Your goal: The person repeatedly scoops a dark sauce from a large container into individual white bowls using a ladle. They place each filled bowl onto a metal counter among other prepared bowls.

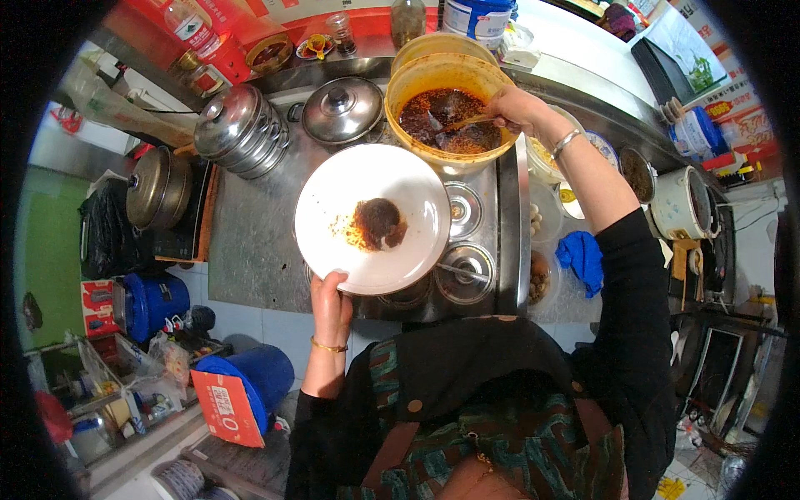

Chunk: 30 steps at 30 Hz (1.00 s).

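My left hand [331, 306] grips the near rim of a wide white bowl [325, 206], thumb over the edge. A dark brown, oily sauce [377, 224] lies in the bowl, with reddish flecks spread to its left. My right hand [519, 112] is closed on the handle of a ladle [465, 122] over a yellow plastic bucket [400, 94]. Dark red chili oil [447, 100] with flakes partly fills the bucket. The ladle's lower end dips into the oil and is partly hidden.
A stacked steel steamer [240, 131] and a lidded steel pot [342, 111] stand left of the bucket. Round lidded wells [465, 272] lie beyond the bowl's right edge. At right are a blue cloth [581, 259] and several food containers. Blue bins [256, 381] stand at lower left.
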Each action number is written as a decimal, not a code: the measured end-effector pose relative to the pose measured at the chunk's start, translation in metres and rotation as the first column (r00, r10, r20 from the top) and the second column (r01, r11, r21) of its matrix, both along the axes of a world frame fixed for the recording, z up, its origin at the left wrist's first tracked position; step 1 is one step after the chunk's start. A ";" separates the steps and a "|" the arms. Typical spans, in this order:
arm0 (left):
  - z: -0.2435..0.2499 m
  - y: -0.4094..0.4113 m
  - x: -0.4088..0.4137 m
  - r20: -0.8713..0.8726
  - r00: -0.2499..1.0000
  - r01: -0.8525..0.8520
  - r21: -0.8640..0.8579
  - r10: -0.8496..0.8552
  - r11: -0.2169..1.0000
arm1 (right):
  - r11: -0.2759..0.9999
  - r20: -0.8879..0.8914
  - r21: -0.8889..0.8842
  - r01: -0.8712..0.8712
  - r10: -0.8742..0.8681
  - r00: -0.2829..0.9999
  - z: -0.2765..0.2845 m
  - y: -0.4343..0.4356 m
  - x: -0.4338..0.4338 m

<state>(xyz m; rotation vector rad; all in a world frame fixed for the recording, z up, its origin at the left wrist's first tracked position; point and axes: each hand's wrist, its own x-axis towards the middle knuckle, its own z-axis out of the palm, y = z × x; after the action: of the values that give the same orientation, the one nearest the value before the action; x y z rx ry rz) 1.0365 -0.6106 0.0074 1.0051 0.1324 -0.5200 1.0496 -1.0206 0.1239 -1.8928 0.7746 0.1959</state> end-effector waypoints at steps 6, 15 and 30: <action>-0.002 0.004 0.005 0.048 0.996 0.080 0.008 -0.080 0.997 | 0.997 -0.001 0.027 0.071 -0.071 0.997 0.015 0.002 -0.017; 0.001 0.006 0.011 0.006 0.997 0.075 -0.047 -0.075 0.996 | 0.987 0.055 -0.159 -0.016 0.025 0.998 0.083 0.016 -0.043; -0.016 0.013 0.009 0.011 0.998 0.058 -0.107 -0.057 0.993 | -0.125 -0.215 -0.967 -0.224 0.872 0.440 0.001 0.162 -0.148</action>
<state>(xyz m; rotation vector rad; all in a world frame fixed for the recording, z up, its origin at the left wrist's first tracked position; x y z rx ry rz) 1.0454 -0.5977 -0.0085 0.9085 0.0676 -0.5694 0.9015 -0.8589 0.1245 -3.2197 -0.8618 -0.4138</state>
